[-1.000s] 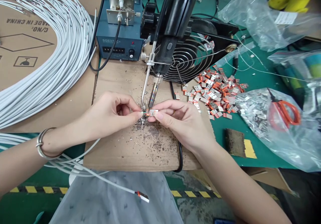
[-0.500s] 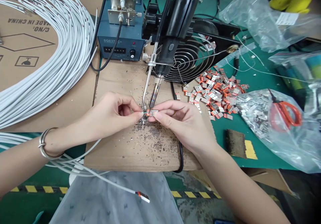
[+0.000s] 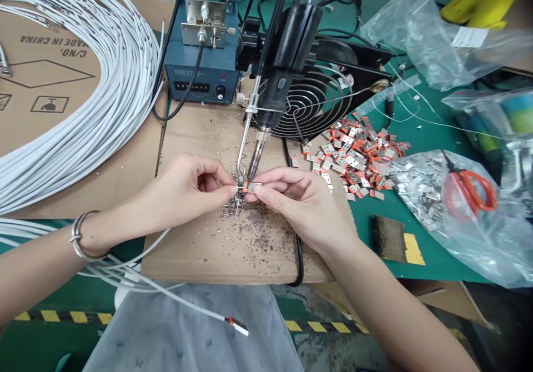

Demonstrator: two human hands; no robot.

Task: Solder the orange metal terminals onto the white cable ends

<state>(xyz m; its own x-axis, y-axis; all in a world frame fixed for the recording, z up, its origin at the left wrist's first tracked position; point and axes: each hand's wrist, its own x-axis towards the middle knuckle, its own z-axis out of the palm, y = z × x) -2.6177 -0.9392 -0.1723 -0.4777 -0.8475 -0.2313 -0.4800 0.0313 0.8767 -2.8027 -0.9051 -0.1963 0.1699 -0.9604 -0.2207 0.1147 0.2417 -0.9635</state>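
Under the tip of a mounted soldering iron (image 3: 257, 152), my two hands meet. My left hand (image 3: 200, 186) is closed, thumb and forefinger pinching the thin wire end of a white cable (image 3: 160, 240). My right hand (image 3: 302, 200) pinches a small USB connector (image 3: 255, 186) with a metal shell and an orange insert. The cable's wires meet the connector's orange end at the iron's tip. A bent metal solder feed tube (image 3: 242, 149) comes down beside the iron. The exact joint is too small to make out.
A blue solder feeder box (image 3: 201, 78) and a black fan (image 3: 308, 102) stand behind. Loose USB connectors (image 3: 358, 152) lie right, beside a plastic bag (image 3: 425, 194) and orange-handled scissors (image 3: 474, 190). Coiled white cables (image 3: 120, 83) fill the left. Solder bits (image 3: 254, 227) litter the cardboard.
The view has shifted slightly. Both hands hold the same pinch under the iron, with the cable end and connector in nearly the same place.
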